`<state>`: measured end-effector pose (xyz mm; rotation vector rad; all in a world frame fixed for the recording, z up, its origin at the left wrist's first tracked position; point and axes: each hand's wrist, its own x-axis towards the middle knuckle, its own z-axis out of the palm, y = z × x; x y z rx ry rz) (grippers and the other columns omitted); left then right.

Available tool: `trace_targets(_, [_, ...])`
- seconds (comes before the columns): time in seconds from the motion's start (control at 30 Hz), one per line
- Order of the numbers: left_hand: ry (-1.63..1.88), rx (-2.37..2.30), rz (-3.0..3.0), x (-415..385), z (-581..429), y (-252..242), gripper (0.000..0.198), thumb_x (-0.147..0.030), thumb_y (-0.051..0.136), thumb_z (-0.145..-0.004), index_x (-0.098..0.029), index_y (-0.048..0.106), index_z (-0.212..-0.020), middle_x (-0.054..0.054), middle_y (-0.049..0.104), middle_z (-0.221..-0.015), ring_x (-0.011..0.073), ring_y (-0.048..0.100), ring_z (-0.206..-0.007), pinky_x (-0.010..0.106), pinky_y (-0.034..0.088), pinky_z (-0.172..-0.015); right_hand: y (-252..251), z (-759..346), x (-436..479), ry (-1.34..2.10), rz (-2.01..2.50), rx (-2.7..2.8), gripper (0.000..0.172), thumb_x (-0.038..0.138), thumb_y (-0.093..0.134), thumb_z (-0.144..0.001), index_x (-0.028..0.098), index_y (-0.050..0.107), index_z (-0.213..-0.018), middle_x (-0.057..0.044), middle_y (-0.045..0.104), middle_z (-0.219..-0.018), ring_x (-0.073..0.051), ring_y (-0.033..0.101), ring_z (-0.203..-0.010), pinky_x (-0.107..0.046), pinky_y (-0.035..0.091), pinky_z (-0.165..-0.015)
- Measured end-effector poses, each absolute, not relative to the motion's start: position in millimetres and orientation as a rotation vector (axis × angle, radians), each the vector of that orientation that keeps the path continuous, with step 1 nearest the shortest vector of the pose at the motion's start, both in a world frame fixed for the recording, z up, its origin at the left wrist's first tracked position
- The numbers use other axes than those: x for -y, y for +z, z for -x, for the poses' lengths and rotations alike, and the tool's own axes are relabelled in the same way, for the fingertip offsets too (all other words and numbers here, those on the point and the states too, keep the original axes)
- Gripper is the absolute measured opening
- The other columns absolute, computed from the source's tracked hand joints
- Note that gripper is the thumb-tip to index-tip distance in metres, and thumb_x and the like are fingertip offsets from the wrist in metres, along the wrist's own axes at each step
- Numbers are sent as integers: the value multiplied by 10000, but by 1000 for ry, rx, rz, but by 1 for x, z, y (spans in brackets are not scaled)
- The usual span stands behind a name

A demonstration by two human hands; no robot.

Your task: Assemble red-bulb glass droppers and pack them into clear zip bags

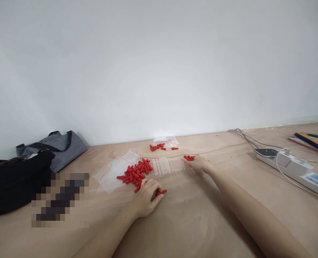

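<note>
My left hand [148, 195] rests on the table with thumb and fingers curled round a red rubber dropper bulb [163, 191]. Just beyond it is a heap of red bulbs [134, 172], partly lying on clear plastic bags [110, 177]. A row of thin clear dropper tubes [168, 167] lies side by side between the hands. At its right end several red bulbs [188, 157] sit at the far ends of the tubes. My right hand [198, 163] is there, its fingers closed at a red bulb; the fingertips are partly hidden.
Behind the row, a small clear bag [164, 141] and more loose red bulbs [156, 147] lie near the wall. At right stand a power strip [306, 175] with cables and colourful boards [314, 141]. A striped bag [67, 148] and a black bag [19, 182] are at left, beside a blurred patch.
</note>
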<state>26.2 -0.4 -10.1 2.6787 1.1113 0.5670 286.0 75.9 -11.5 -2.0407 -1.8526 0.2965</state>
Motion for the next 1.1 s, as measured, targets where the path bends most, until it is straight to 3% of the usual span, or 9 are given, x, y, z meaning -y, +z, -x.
trace_targets(0.23, [561, -1122, -2671, 0, -25, -11, 35, -205, 470, -794, -187, 455, -767, -5, 552, -762, 157, 486, -748, 322, 311, -757, -12, -281, -79, 482, 2023, 1830, 300, 383, 430, -785, 177, 639, -849, -33, 656, -782, -142, 585, -719, -216, 395, -652])
trace_targets(0.4, [564, -1114, -2646, 1, -25, -10, 36, -206, 484, -792, -190, 499, -820, 3, 580, -801, 165, 499, -780, 329, 301, -769, -2, -276, -73, 436, 1995, 1872, 313, 358, 396, -809, 168, 591, -655, -48, 624, -661, -169, 566, -660, -248, 356, -614])
trace_targets(0.57, [572, -1111, -2686, 0, -26, -10, 108, -216, 482, -804, -212, 561, -877, 12, 611, -836, 178, 509, -826, 351, 272, -786, 1, -267, -33, 235, 1816, 2013, 142, 229, 413, -807, 176, 543, -786, -52, 618, -841, -192, 519, -855, -317, 270, -780])
trace_targets(0.73, [605, -1214, -2679, -1, -27, -13, 120, -216, 487, -806, -222, 601, -844, 6, 620, -824, 175, 517, -825, 360, 253, -781, -19, -261, 8, -217, 1342, 2441, 92, 155, 426, -786, 168, 513, -757, -46, 591, -747, -184, 486, -793, -355, 226, -789])
trace_targets(0.9, [662, -1298, -2627, 1, -28, -17, 111, -256, 528, -791, -244, 625, -845, -8, 622, -816, 167, 524, -811, 352, 246, -772, -25, -259, 13, -265, 1305, 2495, 77, 191, 460, -783, 167, 506, -727, -42, 592, -738, -184, 467, -780, -379, 211, -808])
trace_targets(1.1, [678, -1359, -2576, 2, -31, -18, 88, -290, 560, -779, -253, 639, -791, -21, 632, -793, 166, 532, -788, 346, 245, -756, -23, -253, 9, 24, 1370, 2371, 141, 335, 522, -783, 196, 539, -801, -27, 588, -818, -174, 472, -814, -340, 241, -763])
